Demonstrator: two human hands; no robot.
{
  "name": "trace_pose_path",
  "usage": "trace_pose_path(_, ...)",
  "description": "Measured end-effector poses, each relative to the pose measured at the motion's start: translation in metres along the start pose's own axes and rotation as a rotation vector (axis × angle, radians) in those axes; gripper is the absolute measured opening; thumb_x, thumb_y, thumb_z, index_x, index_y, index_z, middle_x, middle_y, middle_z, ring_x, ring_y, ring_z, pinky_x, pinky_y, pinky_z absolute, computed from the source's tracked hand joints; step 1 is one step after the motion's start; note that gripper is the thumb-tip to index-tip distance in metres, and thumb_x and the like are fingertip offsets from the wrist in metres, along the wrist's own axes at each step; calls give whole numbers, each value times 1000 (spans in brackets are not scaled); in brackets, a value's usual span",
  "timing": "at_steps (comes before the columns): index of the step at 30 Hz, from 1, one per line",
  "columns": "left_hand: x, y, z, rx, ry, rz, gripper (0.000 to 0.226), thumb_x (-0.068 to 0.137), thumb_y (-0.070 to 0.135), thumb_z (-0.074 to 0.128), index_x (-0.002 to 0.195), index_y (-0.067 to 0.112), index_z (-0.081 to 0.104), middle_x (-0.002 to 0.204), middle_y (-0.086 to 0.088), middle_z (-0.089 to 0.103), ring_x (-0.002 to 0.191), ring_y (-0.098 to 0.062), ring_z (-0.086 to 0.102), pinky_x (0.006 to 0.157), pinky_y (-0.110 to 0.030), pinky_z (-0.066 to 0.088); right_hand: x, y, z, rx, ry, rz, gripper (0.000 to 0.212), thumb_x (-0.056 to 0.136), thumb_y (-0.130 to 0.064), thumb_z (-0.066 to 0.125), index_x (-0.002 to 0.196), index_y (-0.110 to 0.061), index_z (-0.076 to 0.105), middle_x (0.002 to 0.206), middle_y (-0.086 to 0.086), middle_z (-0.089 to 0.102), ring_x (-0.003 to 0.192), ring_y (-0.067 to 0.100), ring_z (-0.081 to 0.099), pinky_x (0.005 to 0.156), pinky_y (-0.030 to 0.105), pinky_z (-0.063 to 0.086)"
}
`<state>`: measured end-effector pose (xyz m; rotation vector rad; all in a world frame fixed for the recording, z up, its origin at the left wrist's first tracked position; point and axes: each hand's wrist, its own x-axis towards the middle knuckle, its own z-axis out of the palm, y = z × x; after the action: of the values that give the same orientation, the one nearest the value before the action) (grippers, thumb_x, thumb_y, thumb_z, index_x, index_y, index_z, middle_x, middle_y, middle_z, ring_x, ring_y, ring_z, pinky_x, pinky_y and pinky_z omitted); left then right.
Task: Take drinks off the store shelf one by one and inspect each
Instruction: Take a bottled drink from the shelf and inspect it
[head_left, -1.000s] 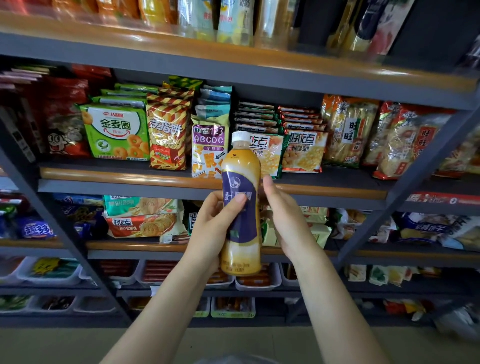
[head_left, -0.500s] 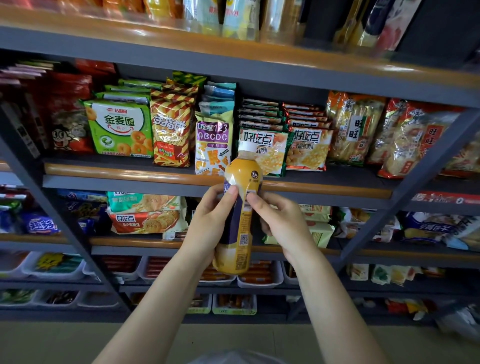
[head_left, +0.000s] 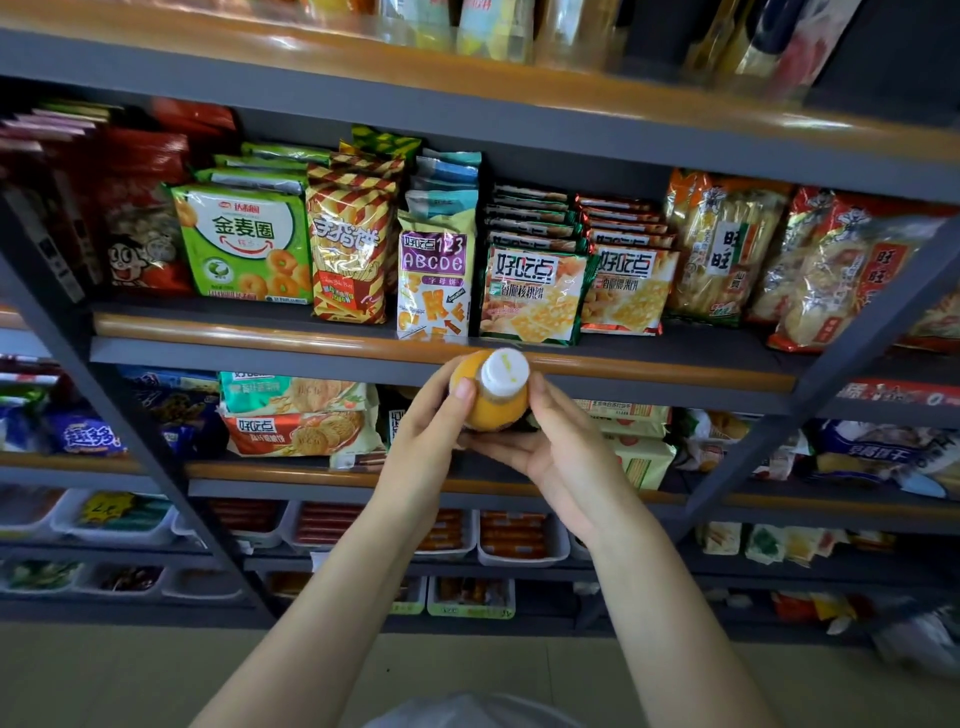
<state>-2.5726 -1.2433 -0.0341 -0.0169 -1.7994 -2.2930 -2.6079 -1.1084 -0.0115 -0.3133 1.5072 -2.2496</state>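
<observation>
drink bottle (head_left: 491, 397) tipped cap-first toward the camera, held in both hands in front of the shelves.
its white cap (head_left: 505, 371) faces the viewer over the orange shoulder. the left hand (head_left: 423, 441) grips its left side, thumb on the shoulder; the right hand (head_left: 558, 452) cups it from below and the right. behind, a wood-edged shelf (head_left: 260, 335) carries snack packs, among them a green ring-biscuit bag (head_left: 244, 244).

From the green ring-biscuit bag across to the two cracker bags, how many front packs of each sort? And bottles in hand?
Orange drink bottle, held in left hand and right hand: 1
Green ring-biscuit bag: 1
Striped stick-biscuit bag: 1
Purple alphabet-biscuit bag: 1
Cracker bags, green-edged and red-edged: 2
Total: 6
</observation>
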Motion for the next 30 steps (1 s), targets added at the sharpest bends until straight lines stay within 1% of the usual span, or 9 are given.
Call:
trace_pose_path(3,0,-13,-14,-28,-26,4,57,85,54,68,133,24,60,132,5,66,127,-10,58,98,-19,47,0,7,-3,15,5,28,41,104,-24,45,139,-8,57,135,12,65,124,34,62,108,55,47)
trace_pose_path(6,-3,-24,-24,-49,-71,-43,83,75,63,76,141,17,55,140,-4,61,133,-19,53,104,-29,44,-2,15,-7,-8,22,60,41,103,-22,45,141,-10,56,134,7,67,126,28,62,109,51,48)
trace_pose_path(10,-8,-39,-29,-51,-77,-92,81,76,63,75,141,19,55,140,-5,60,133,-22,53,106,-35,40,-3,28,-12,-22,72,108,43,101,-23,48,141,-10,55,134,8,66,125,28,62,108,52,48)
trace_pose_path(15,-12,-46,-32,-6,-98,-143,74,74,65,75,138,33,56,140,6,61,133,-11,54,103,-24,44,-4,37,-15,-35,118,131,36,106,-19,44,137,-9,59,131,9,68,123,30,64,104,51,52)
trace_pose_path(20,-9,-42,-28,303,-146,-111,69,81,25,83,142,31,51,130,11,66,119,0,60,99,-17,46,-8,38,-14,10,182,114,41,93,-40,54,126,-17,64,120,9,73,106,28,72,87,43,60)
trace_pose_path(23,-8,-31,-20,375,-28,-28,60,74,27,84,129,21,62,109,15,73,102,3,66,85,-11,48,-11,29,-13,-95,198,139,44,94,-46,54,122,-14,62,89,11,75,64,24,67,52,30,52)
trace_pose_path(25,-8,-23,-18,363,7,-10,47,71,35,81,114,20,69,94,16,75,92,1,69,78,-13,49,-9,23,-16,-256,219,131,30,101,-44,52,111,-21,68,75,6,69,52,17,57,43,24,38)
trace_pose_path(27,-9,-15,-13,286,45,-29,37,72,41,76,101,17,71,87,10,77,85,-5,71,73,-19,53,-7,16,-18,-384,218,102,24,102,-41,53,104,-29,74,84,-2,73,64,14,66,55,24,46)
trace_pose_path(30,-7,-8,-4,141,174,-77,50,77,48,74,97,2,70,89,-14,75,82,-25,73,76,-37,57,-7,13,-14,-418,54,134,23,104,-42,47,113,-42,69,103,-20,76,96,0,71,81,21,55)
